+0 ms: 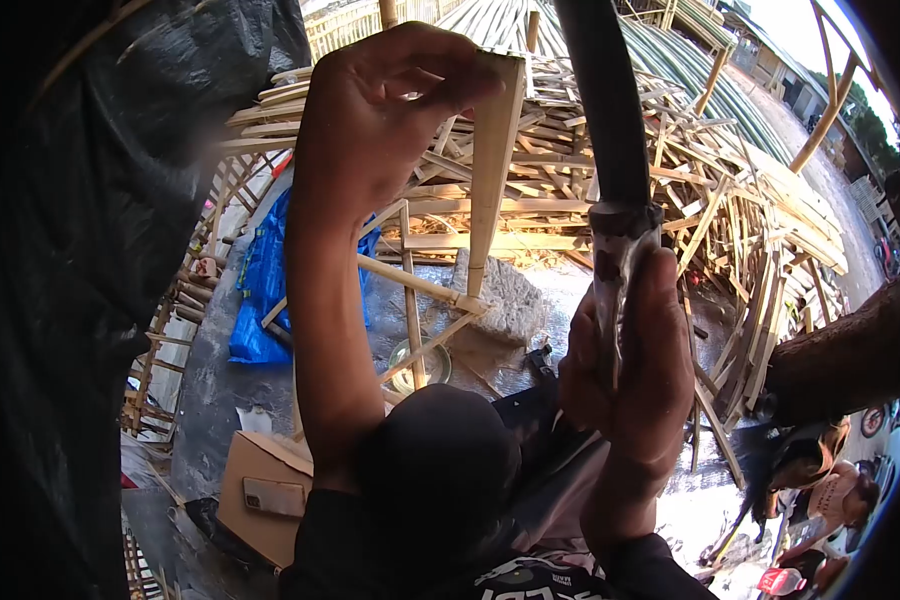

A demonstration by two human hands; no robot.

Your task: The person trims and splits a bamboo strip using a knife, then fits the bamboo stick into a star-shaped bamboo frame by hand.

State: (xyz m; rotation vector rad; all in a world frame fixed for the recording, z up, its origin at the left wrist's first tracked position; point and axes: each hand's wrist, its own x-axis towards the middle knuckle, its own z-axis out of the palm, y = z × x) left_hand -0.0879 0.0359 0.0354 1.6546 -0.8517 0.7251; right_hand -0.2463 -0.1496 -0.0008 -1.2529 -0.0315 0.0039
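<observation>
My left hand (400,110) is raised, its thumb and fingertips closed on the top end of a flat bamboo strip (492,180). The strip stands nearly upright, its lower end in front of a rough grey stone block (515,305). My right hand (635,350) is wrapped round the worn handle of a large knife (610,110). Its dark, broad blade points upward, to the right of the strip and apart from it; the tip is cut off by the frame's top. Thin bamboo sticks (420,285) cross just below the strip's lower end.
A big heap of split bamboo (710,200) lies beyond the stone, with long poles behind. At left are a blue plastic bag (260,290), a cardboard box (250,460) with a phone (274,496) on it, and black sheeting (60,280). A thick log (840,350) juts in from the right.
</observation>
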